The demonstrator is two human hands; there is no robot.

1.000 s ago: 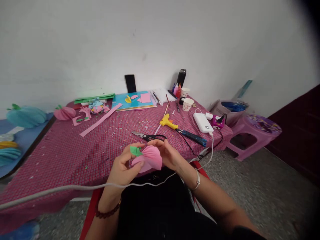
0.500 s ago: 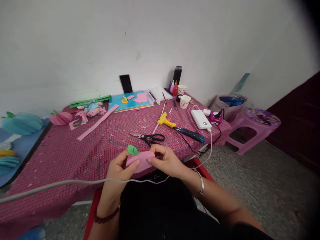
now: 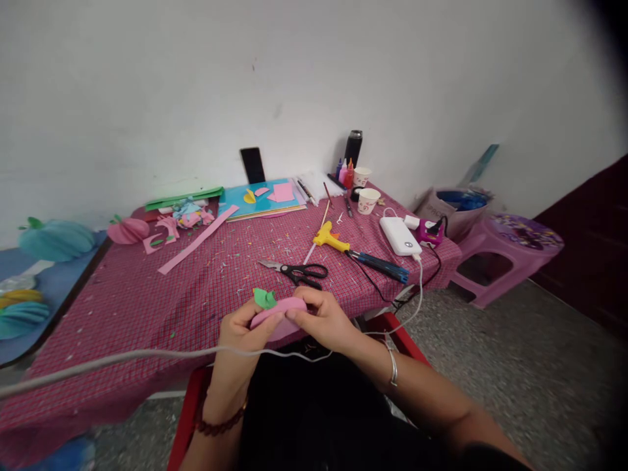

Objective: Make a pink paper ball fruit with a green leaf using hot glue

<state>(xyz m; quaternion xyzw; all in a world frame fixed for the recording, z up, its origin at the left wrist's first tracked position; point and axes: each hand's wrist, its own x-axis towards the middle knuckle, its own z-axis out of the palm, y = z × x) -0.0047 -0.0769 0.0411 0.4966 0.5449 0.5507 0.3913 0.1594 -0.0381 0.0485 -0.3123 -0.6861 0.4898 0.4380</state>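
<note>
Both of my hands press together a folded pink paper fruit (image 3: 279, 311) with a small green paper leaf (image 3: 264, 298) at its top left. My left hand (image 3: 243, 330) pinches its left side near the leaf. On the right side my right hand (image 3: 326, 318) has its fingers closed over the top edge. I hold the piece just above the near edge of the table (image 3: 147, 307), over my lap. Black scissors (image 3: 297, 271) lie on the checked cloth right behind my hands.
A yellow glue gun (image 3: 330, 237), a white power bank (image 3: 400, 235) with cables, paper cups (image 3: 367, 200), bottles, coloured sheets (image 3: 260, 198), a pink strip (image 3: 197, 239) and a finished pink fruit (image 3: 127, 229) lie on the table. A purple stool (image 3: 510, 252) stands at the right. A white cable (image 3: 147, 356) crosses my lap.
The pink paper piece was fanned open a second ago; my hands have since folded it flat and closed. The view shifted slightly.
</note>
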